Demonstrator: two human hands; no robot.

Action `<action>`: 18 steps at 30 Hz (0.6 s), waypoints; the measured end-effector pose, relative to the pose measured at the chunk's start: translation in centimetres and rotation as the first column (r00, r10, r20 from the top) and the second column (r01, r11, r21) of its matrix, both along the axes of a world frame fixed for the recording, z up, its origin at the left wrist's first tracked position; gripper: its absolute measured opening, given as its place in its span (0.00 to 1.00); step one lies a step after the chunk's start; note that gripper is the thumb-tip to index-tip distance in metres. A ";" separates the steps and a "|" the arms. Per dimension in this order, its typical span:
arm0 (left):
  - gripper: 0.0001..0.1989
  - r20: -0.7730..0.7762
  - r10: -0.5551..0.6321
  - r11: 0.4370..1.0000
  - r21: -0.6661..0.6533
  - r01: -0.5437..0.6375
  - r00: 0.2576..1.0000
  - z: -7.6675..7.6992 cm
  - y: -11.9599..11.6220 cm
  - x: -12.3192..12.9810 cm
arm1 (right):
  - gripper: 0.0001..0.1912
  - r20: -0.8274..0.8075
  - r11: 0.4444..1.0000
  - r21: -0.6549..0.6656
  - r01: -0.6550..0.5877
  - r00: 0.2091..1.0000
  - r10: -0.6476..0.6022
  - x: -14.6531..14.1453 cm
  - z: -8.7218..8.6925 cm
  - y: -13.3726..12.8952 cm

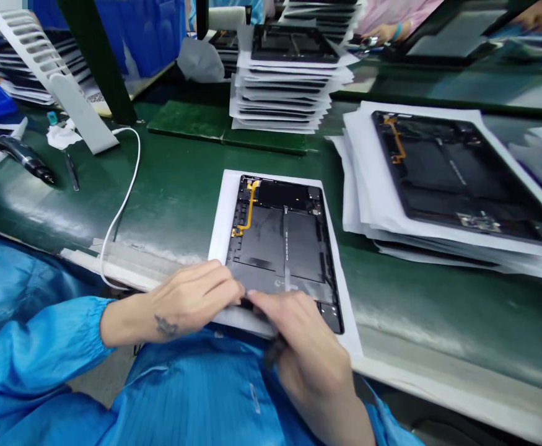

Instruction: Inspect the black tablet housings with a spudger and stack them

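A black tablet housing (271, 241), open with its inside facing up, lies on a white sheet (218, 210) before me. An orange flex cable (251, 210) runs down its left side. At the housing's near edge, my left hand (196, 294) is closed in a pinch; whatever sits between its fingertips is too small to name. My right hand (305, 334) is closed too, its thumb tip almost touching the left fingertips. Below its curled fingers shows a blurred dark object (275, 352) whose kind I cannot make out.
Stacked housings with white sheets (282, 93) stand at the back. Another sheeted stack (475, 179) lies right. An electric screwdriver (26, 158), a white stand (78, 105) and a white cable (134, 179) are left. Across the bench is a co-worker's hand (384, 32).
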State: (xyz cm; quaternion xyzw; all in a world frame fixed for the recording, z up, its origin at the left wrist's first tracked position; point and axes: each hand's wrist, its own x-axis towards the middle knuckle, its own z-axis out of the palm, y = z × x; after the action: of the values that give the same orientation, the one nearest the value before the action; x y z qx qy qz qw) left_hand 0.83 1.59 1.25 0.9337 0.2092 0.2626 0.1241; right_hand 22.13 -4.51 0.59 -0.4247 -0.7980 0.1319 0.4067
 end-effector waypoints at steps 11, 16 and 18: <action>0.06 0.293 0.311 0.938 -0.247 -0.242 0.904 0.4 -1.7 0.1 | 0.13 0.000 0.997 -0.072 -0.019 1.000 0.019 -1.9 -0.5 2.0; 0.05 0.306 0.320 0.928 -0.290 -0.233 0.897 0.1 -1.7 0.2 | 0.13 -0.028 0.996 -0.081 -0.026 0.999 0.024 -1.9 -0.6 2.2; 0.05 0.307 0.306 0.932 -0.288 -0.219 0.901 0.1 -1.7 0.3 | 0.12 -0.020 0.997 -0.077 -0.029 0.999 0.027 -1.9 -0.6 2.2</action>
State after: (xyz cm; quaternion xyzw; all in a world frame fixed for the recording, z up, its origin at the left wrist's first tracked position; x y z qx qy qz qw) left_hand 1.14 -0.09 1.30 0.8128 0.3398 0.4093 0.2374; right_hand 20.20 -2.29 0.02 -0.4277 -0.7943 0.1724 0.3955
